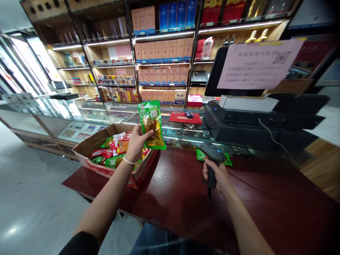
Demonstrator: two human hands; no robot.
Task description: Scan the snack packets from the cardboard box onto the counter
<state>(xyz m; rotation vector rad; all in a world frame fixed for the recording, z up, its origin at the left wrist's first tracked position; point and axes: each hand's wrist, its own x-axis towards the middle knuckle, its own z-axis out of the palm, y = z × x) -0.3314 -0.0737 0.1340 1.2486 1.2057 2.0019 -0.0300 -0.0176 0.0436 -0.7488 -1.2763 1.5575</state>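
Observation:
My left hand [136,142] is closed on a green snack packet [152,124] with yellowish contents, holding it upright above the right end of a cardboard box [87,146]. The box sits on the left end of the dark red counter [180,198] and holds several red and green snack packets [111,153]. My right hand [216,174] grips the handle of a black barcode scanner [212,156], whose head points away from me, to the right of the held packet. Another green packet [227,161] lies flat on the counter just behind the scanner.
A black cash register [255,120] with a screen and a pink paper notice [259,65] stands at the back right. A glass display counter [79,109] runs left, with a red mat and mouse [186,117] on it. Shelves of boxed goods [162,53] fill the back wall.

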